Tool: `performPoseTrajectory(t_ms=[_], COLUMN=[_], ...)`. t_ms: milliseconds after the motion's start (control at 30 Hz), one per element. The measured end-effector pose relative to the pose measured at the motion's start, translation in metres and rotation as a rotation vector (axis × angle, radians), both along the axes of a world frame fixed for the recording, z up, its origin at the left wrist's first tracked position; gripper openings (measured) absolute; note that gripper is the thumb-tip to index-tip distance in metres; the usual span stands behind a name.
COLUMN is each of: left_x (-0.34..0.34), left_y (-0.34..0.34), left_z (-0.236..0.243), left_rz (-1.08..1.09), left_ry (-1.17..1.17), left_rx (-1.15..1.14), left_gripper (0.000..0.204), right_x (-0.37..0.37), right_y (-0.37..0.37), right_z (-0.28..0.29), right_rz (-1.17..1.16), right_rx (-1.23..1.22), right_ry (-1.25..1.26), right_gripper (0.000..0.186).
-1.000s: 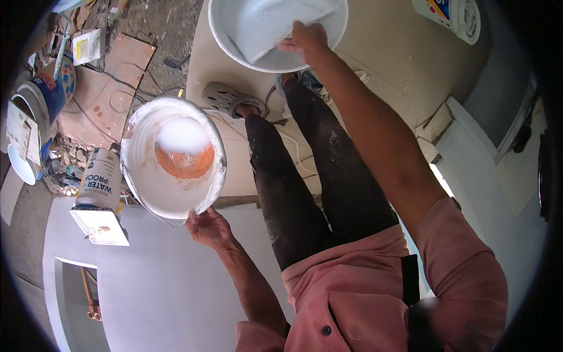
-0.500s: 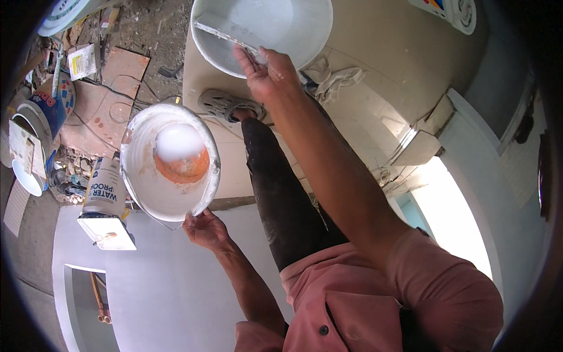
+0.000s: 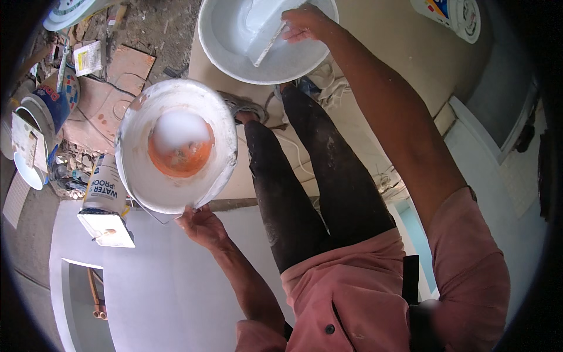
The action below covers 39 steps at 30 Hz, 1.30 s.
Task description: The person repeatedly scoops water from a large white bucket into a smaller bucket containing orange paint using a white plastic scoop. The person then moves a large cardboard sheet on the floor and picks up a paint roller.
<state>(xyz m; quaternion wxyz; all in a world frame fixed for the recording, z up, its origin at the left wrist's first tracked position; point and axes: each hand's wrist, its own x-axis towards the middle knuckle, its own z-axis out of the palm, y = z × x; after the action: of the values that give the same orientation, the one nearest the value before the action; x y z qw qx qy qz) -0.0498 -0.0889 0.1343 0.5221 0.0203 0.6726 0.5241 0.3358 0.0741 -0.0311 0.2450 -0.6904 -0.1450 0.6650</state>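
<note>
My left hand (image 3: 203, 227) grips the lower rim of a white, paste-smeared bucket (image 3: 132, 144), tilted with its mouth facing me. Inside, the bottom shows an orange patch (image 3: 185, 164) under a blurred white patch (image 3: 182, 129); I cannot tell whether that is material or glare. My right hand (image 3: 305, 24) is closed on a flat plastering trowel (image 3: 271, 44), its edge coated white. The trowel is over the mouth of a wide white tub (image 3: 214, 56), which holds smooth whitish material (image 3: 231, 26). The trowel's handle is mostly hidden by my fingers.
My legs (image 3: 275, 193) and a grey clog (image 3: 249, 108) are between bucket and tub. At left stand a paint bucket (image 3: 50, 105), a white container (image 3: 105, 188) with a flat board on it, tiles (image 3: 94, 120) and rubble. Crumpled cloth (image 3: 331, 85) lies beside the tub; another bucket (image 3: 451, 17) is far right.
My right hand has moved right and farther away, with the trowel swung to a different slant. The bucket in my left hand has risen and looks larger. My legs have come apart in view.
</note>
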Motion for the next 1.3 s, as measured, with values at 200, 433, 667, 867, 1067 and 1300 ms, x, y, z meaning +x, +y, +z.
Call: performPoseTrajectory(t_ms=[200,433,667,867,1067,1300], left_x=[0.018,0.061,0.118,0.154,0.186,0.209], left_y=[0.026,0.06,0.089,0.092,0.093,0.107], left_z=[0.018,0.035,0.052,0.039,0.032,0.02], left_rz=[-0.201,-0.558,-0.803,-0.971,-0.963,-0.999], left_ry=[0.103,0.448,0.709,0.92,0.896,0.967], left_rx=[0.047,0.028,0.259,0.383,0.377,0.31], left_gripper=[0.034,0.027,0.02,0.022,0.017,0.019], right_x=[-0.027,-0.024,-0.033,-0.034,-0.033,-0.029], right_y=[0.027,0.015,0.009,0.01,0.009,0.012], right_z=[0.043,0.043,0.043,0.031,0.03,0.026], right_rz=[0.449,0.564,0.569,0.564,0.541,0.424], right_rx=[-0.088,-0.139,-0.13,-0.046,-0.092,-0.178], right_ry=[-0.471,-0.58,-0.576,-0.593,-0.588,-0.47], right_gripper=[0.021,0.027,0.032,0.032,0.034,0.036])
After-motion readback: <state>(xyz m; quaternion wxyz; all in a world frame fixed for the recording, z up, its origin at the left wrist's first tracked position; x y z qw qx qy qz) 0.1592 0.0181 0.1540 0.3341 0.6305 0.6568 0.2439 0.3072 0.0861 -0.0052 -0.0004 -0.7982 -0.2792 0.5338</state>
